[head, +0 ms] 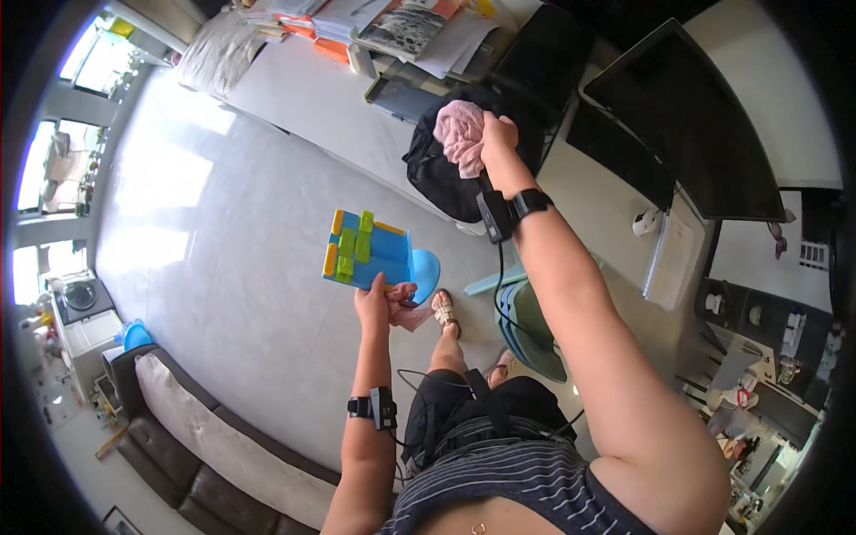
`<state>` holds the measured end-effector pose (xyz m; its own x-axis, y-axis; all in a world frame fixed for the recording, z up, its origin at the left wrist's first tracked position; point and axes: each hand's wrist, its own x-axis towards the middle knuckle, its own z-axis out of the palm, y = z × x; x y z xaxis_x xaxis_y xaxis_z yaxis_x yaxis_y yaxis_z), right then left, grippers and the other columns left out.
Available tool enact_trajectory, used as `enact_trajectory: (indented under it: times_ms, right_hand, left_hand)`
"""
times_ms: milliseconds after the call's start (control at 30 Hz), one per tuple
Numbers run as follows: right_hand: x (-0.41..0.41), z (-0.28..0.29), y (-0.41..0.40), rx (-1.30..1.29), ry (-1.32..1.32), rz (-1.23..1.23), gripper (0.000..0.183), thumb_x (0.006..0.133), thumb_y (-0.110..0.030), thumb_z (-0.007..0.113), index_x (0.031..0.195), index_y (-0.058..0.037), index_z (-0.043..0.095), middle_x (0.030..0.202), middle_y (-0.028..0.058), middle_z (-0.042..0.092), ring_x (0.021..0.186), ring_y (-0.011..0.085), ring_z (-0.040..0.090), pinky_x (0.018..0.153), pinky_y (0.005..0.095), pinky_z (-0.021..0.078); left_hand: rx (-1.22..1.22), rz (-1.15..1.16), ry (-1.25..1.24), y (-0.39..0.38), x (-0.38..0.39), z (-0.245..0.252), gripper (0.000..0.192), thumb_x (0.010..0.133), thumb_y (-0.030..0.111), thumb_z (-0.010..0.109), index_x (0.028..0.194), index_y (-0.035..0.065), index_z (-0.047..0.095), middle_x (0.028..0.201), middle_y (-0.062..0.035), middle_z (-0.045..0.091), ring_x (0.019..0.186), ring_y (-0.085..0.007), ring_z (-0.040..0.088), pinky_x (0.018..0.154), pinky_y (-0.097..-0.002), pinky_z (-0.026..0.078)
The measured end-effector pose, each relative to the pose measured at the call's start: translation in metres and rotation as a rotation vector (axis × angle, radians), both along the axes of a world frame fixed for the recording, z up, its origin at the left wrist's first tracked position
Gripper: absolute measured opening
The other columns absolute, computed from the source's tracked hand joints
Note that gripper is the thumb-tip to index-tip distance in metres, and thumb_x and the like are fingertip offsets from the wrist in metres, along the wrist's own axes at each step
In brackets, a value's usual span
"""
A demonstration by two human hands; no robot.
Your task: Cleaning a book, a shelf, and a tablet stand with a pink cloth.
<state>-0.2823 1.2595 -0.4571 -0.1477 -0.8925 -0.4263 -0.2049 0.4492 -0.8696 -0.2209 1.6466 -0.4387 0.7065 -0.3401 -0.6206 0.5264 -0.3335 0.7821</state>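
My left hand [372, 302] grips the lower edge of a blue plastic stand [386, 257] with green and orange parts, possibly a book stand. Bunched against the same hand hangs a pink cloth [408, 314]. A rounded blue piece [426, 273] shows at the stand's right side; whether it belongs to the stand I cannot tell. Farther forward, my right hand [500, 136] is closed around a crumpled pink cloth [460, 134]. That cloth is in front of a black fabric bag [435, 175] at the white desk, and covers part of it.
Papers and books [414, 30] are piled on the white desk [314, 90]. A monitor [682, 120] and a white mouse [644, 223] are on the right. Near my legs is a green chair [535, 334]. A dark sofa [221, 491] lies behind left. Cables hang from both wrist devices.
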Motion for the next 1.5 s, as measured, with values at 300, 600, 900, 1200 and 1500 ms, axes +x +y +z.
enact_trajectory:
  times_ms: [300, 600, 900, 1200, 1500]
  right_hand:
    - [-0.064, -0.016, 0.086, -0.045, -0.222, -0.016, 0.029, 0.085, -0.016, 0.067, 0.108, 0.0018, 0.065, 0.100, 0.0083, 0.067, 0.091, 0.0171, 0.062, 0.083, 0.0302, 0.0493]
    - [-0.231, -0.033, 0.185, 0.258, -0.249, 0.300, 0.024, 0.082, -0.022, 0.068, 0.097, -0.0027, 0.071, 0.091, 0.0095, 0.071, 0.084, 0.0166, 0.065, 0.075, 0.0296, 0.0513]
    - [-0.340, -0.023, 0.284, 0.488, 0.668, 1.257, 0.052, 0.068, -0.034, 0.078, 0.103, 0.0017, 0.067, 0.101, 0.0218, 0.069, 0.090, 0.0348, 0.069, 0.073, 0.0409, 0.0557]
    - [-0.389, -0.017, 0.371, 0.372, 0.892, 1.400, 0.015, 0.077, -0.024, 0.073, 0.075, -0.0099, 0.072, 0.075, 0.0076, 0.072, 0.070, 0.0195, 0.072, 0.062, 0.0322, 0.0552]
    - [-0.390, -0.086, 0.375, 0.380, 0.946, 1.410, 0.011, 0.075, -0.020, 0.071, 0.080, -0.0111, 0.074, 0.079, 0.0105, 0.072, 0.073, 0.0232, 0.071, 0.061, 0.0337, 0.0555]
  left_hand:
    - [0.059, -0.114, -0.022, -0.009, -0.008, 0.009, 0.024, 0.089, 0.017, 0.063, 0.095, -0.0062, 0.062, 0.087, -0.0084, 0.065, 0.075, -0.0151, 0.061, 0.067, -0.0307, 0.049]
    - [-0.027, -0.251, -0.061, -0.038, -0.077, 0.014, 0.022, 0.088, 0.017, 0.062, 0.091, -0.0051, 0.061, 0.083, -0.0080, 0.065, 0.071, -0.0144, 0.060, 0.064, -0.0295, 0.048]
    - [-0.066, -0.264, -0.104, 0.000, -0.178, 0.043, 0.022, 0.089, 0.017, 0.062, 0.096, -0.0040, 0.060, 0.087, -0.0075, 0.064, 0.075, -0.0161, 0.061, 0.067, -0.0304, 0.049]
    - [0.048, -0.118, -0.177, 0.091, -0.270, 0.073, 0.024, 0.090, 0.017, 0.062, 0.099, -0.0052, 0.060, 0.092, -0.0082, 0.064, 0.080, -0.0159, 0.060, 0.069, -0.0309, 0.049]
    - [0.068, -0.048, -0.088, 0.179, -0.319, 0.054, 0.029, 0.091, 0.015, 0.060, 0.110, -0.0065, 0.057, 0.102, -0.0091, 0.062, 0.088, -0.0175, 0.060, 0.076, -0.0325, 0.051]
